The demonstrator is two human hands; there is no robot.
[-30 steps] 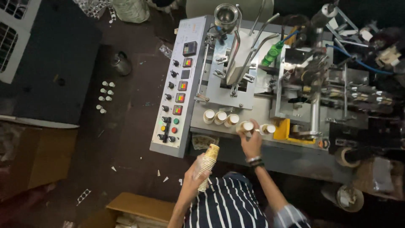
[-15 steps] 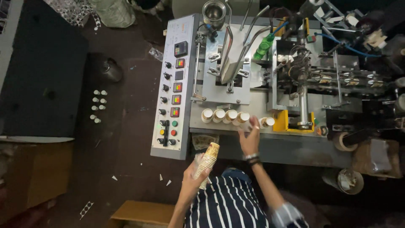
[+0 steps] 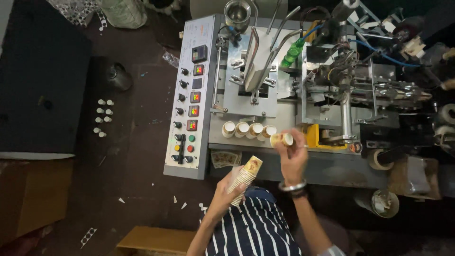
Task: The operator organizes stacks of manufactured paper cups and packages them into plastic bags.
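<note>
My left hand (image 3: 226, 190) grips a tall stack of nested paper cups (image 3: 244, 180), tilted up to the right, just below the machine's front edge. My right hand (image 3: 292, 152), with a bracelet at the wrist, holds a single paper cup (image 3: 281, 139) lying sideways at the right end of a row of paper cups (image 3: 248, 129). That row rests on the grey deck of the cup-making machine (image 3: 265, 102). My striped shirt fills the bottom middle.
A grey control panel (image 3: 191, 97) with knobs, small displays and coloured buttons runs down the machine's left side. Small white cups (image 3: 102, 117) stand on the dark floor at left. A cardboard box (image 3: 31, 201) sits lower left, a tape roll (image 3: 377, 159) at right.
My right hand has lifted one cup off the right end of the row and drawn it slightly toward me. The stack in my left hand stays about where it was.
</note>
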